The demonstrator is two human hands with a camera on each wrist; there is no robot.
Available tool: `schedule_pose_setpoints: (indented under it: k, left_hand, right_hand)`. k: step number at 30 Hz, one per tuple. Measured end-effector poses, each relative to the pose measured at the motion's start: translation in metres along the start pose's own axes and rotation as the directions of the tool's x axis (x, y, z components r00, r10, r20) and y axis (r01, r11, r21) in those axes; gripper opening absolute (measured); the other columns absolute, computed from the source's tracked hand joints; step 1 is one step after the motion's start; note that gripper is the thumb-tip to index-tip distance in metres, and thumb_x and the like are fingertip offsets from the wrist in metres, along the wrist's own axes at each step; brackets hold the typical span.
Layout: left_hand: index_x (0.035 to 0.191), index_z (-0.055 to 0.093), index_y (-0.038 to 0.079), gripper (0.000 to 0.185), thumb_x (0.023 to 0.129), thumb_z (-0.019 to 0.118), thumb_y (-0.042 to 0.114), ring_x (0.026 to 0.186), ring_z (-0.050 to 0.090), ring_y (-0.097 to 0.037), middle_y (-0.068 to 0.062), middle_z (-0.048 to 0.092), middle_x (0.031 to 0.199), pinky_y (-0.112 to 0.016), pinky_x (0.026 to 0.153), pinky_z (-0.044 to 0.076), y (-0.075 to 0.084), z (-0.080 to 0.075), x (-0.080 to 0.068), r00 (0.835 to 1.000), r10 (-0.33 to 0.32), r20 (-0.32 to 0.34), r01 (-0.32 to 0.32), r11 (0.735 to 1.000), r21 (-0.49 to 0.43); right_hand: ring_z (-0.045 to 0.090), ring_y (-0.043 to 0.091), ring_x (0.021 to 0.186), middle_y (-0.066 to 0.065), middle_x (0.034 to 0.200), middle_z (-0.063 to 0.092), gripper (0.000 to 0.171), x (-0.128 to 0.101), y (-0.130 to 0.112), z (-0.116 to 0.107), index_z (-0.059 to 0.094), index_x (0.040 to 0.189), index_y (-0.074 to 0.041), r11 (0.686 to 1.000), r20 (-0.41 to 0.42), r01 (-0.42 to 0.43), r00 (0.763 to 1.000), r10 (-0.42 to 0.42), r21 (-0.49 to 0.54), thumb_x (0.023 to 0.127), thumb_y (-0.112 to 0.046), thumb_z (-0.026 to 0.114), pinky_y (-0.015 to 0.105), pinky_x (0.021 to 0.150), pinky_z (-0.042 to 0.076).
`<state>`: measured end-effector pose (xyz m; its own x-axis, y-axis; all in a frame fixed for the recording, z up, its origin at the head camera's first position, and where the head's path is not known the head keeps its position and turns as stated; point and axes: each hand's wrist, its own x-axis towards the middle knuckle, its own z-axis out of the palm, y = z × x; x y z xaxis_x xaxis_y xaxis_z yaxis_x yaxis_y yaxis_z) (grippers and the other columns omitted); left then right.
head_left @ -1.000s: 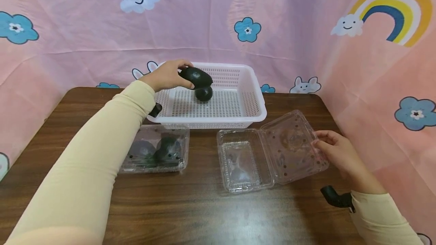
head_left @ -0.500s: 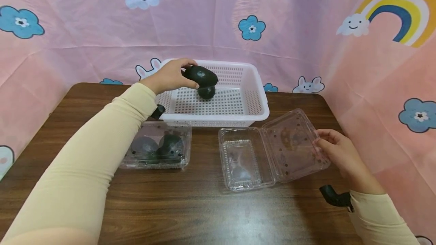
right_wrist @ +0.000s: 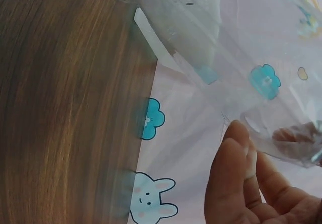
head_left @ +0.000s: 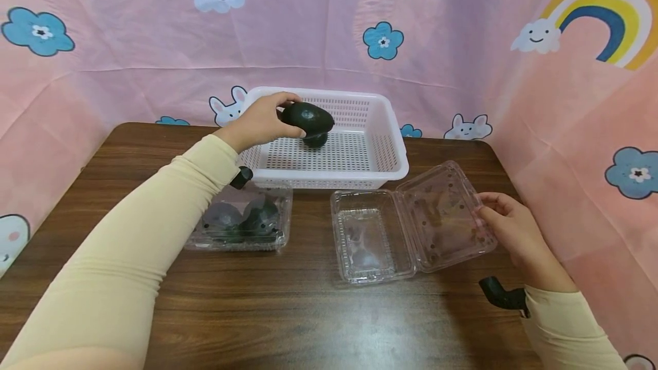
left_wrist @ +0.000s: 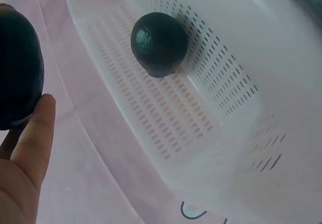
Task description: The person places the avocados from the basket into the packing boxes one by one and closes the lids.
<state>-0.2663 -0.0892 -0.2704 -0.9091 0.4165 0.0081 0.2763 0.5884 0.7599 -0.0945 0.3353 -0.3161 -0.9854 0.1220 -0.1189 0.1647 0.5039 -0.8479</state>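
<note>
A: Here, in the head view, an avocado (head_left: 308, 116) is gripped by the left hand (head_left: 259, 121) over the basket (head_left: 382, 173), where a second avocado (head_left: 316, 140) lies.

B: The open box (head_left: 367, 238), emptied, is steadied at its lid by the right hand's (head_left: 511, 238) curled fingers; the shut box (head_left: 239, 218) remains unopened.

A: Left wrist view: the fruit (left_wrist: 17, 70) is held above the basket floor (left_wrist: 151, 113).

B: Right wrist view: the lid (right_wrist: 271, 113) is touched by fingertips (right_wrist: 236, 133).

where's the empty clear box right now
In the head view the open clear box lies on the table right of centre, just before the white basket; the right hand holds its lid.
</note>
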Motion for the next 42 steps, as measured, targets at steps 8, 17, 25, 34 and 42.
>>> schedule_pose_setpoints:
  k: [8,17,25,34,42]
  left_hand:
    - [0.142,0.042,0.007,0.073,0.079,0.077,0.018,0.114,0.052,-0.032,-0.016,0.049,0.134,-0.045,0.088,0.047,0.007,0.008,-0.008,0.999,0.020,-0.039,-0.020,1.000,-0.001]
    - [0.143,0.042,0.010,0.074,0.080,0.078,0.020,0.116,0.048,-0.031,-0.014,0.048,0.135,-0.047,0.088,0.047,0.013,0.016,-0.019,0.998,0.052,-0.047,-0.052,0.999,-0.009]
    - [0.140,0.046,0.009,0.072,0.077,0.080,0.019,0.116,0.049,-0.030,-0.013,0.052,0.131,-0.047,0.088,0.048,0.016,0.029,-0.031,0.995,0.086,-0.057,-0.087,0.996,-0.015]
    - [0.136,0.048,0.009,0.067,0.077,0.079,0.016,0.112,0.052,-0.028,-0.011,0.052,0.131,-0.044,0.087,0.050,0.017,0.044,-0.041,0.992,0.108,-0.072,-0.113,0.991,-0.069]
    - [0.137,0.048,0.009,0.068,0.077,0.079,0.015,0.112,0.051,-0.027,-0.011,0.052,0.130,-0.041,0.089,0.049,0.021,0.054,-0.048,0.990,0.121,-0.073,-0.127,0.989,-0.078]
  right_hand:
    - [0.064,0.007,0.067,-0.009,0.084,0.058,0.043,-0.002,0.000,0.002,0.040,0.135,0.009,1.000,-0.003,-0.001,1.000,0.001,0.009,0.101,-0.016,0.047,0.026,0.061,0.055]
    - [0.062,0.006,0.067,-0.010,0.082,0.058,0.042,-0.005,0.002,0.004,0.042,0.133,0.009,1.000,-0.021,0.005,1.000,-0.005,0.014,0.100,-0.017,0.048,0.026,0.062,0.055]
    - [0.063,0.006,0.069,-0.012,0.082,0.059,0.043,-0.006,0.002,0.003,0.042,0.134,0.007,1.000,-0.009,-0.013,1.000,0.013,-0.007,0.101,-0.020,0.047,0.027,0.062,0.055]
    - [0.064,0.009,0.066,-0.008,0.081,0.058,0.040,-0.006,0.000,0.004,0.043,0.131,0.007,1.000,-0.016,0.003,1.000,-0.003,0.007,0.100,-0.017,0.048,0.028,0.061,0.056]
    - [0.064,0.007,0.066,-0.010,0.083,0.058,0.042,-0.005,-0.001,0.005,0.042,0.134,0.007,1.000,-0.020,-0.012,1.000,0.012,-0.008,0.100,-0.018,0.047,0.027,0.061,0.055]
